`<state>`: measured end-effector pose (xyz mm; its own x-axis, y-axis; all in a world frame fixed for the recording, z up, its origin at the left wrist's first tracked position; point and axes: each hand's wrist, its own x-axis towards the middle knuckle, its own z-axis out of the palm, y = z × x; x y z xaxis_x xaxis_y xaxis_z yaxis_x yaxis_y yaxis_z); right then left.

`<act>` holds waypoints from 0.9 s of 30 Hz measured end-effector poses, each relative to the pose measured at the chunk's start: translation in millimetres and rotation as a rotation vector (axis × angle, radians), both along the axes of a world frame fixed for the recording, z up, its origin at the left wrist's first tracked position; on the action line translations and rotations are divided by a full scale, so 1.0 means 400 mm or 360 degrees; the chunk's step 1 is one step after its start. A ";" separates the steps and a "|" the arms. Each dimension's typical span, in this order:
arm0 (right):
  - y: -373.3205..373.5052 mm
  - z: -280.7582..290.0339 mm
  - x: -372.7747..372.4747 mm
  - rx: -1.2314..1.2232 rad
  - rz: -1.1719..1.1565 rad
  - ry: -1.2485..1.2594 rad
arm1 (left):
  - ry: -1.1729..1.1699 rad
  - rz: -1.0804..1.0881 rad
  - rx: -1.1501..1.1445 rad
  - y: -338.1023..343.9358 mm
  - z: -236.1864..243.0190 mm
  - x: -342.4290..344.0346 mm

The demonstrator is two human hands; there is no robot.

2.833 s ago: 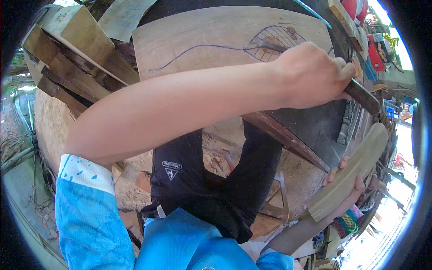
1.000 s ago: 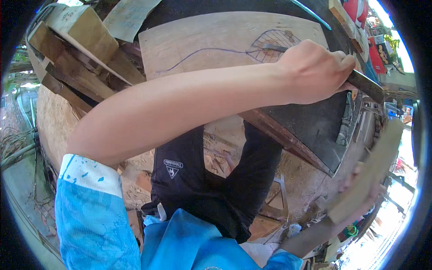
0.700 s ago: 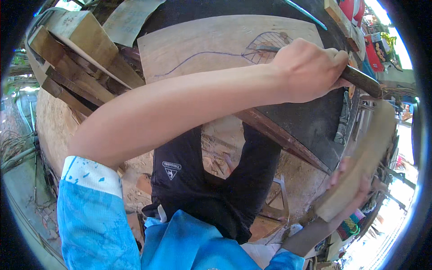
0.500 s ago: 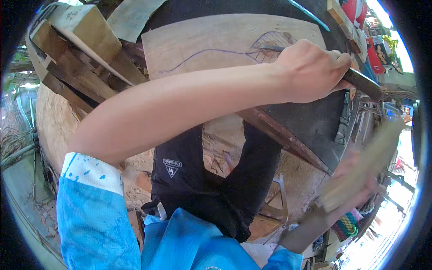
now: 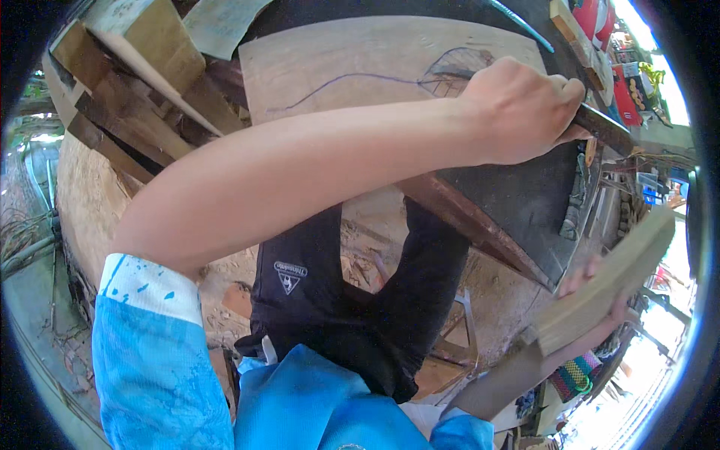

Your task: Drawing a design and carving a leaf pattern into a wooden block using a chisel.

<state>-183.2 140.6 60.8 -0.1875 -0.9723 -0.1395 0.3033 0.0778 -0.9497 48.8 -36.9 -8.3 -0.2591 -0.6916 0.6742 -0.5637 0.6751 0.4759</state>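
My left hand (image 5: 517,112) is closed around a dark metal chisel (image 5: 609,133), whose shank sticks out past the thumb side. The forearm reaches across a pale wooden board (image 5: 330,52) that bears a drawn leaf with a long curved stem line. The chisel's other end lies by the leaf, mostly behind the hand. At the right, my right hand (image 5: 581,276) grips a thick, pale wooden block (image 5: 607,281), raised clear of the work surface. Its fingertips show past one edge of the block; the palm is hidden.
Dark sheeting (image 5: 517,195) with a brown wooden edge lies under the board. Stacked timber blocks (image 5: 157,52) stand at the left. A light-blue pen (image 5: 521,22) rests beyond the board. Wood chips litter the floor between my legs; a woven bag (image 5: 577,375) lies at the lower right.
The block in my right hand was blurred by motion and now shows more sharply, slightly lower. My left hand keeps its hold on the chisel with little shift.
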 end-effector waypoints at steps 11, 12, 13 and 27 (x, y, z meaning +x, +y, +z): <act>0.016 -0.035 -0.031 -0.0143 0.0128 -0.0126 | -0.0188 -0.0330 -0.0213 0.020 -0.010 -0.008; 0.020 -0.038 -0.031 -0.0136 0.0093 -0.0143 | -0.0213 -0.0313 -0.0178 0.020 -0.009 -0.006; 0.022 -0.042 -0.033 -0.0106 0.0061 -0.0174 | -0.0187 -0.0325 -0.0195 0.023 -0.007 -0.006; 0.022 -0.074 0.000 -0.0074 -0.0048 -0.0148 | -0.0198 -0.0287 -0.0236 0.027 -0.004 -0.013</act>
